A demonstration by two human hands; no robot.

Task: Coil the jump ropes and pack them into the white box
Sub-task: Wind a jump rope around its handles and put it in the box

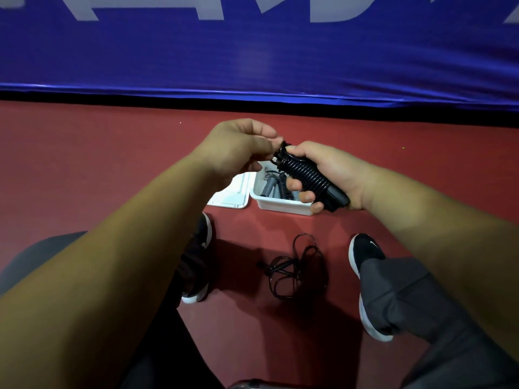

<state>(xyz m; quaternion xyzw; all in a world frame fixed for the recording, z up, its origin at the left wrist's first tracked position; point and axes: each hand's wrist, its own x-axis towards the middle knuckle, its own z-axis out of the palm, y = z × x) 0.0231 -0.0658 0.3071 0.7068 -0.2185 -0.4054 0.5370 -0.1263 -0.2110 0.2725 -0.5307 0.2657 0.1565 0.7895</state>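
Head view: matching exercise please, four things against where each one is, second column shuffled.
1. black coiled jump rope
2. loose black jump rope
3. white plastic box
4. flat white lid

a. on the red floor, beside the box's left side
b. gripped in the right hand
c. on the floor between the black shoes
d. holds a grey-handled rope

Pairs: 1-b, 2-c, 3-d, 4-a

No legible words or numbers. At twelve o'clock, only the cropped lower parts of large white letters on the blue banner (pixel 252 51), unreadable. At four o'clock, a small white swoosh-like mark on the black shoe (pixel 365 254).
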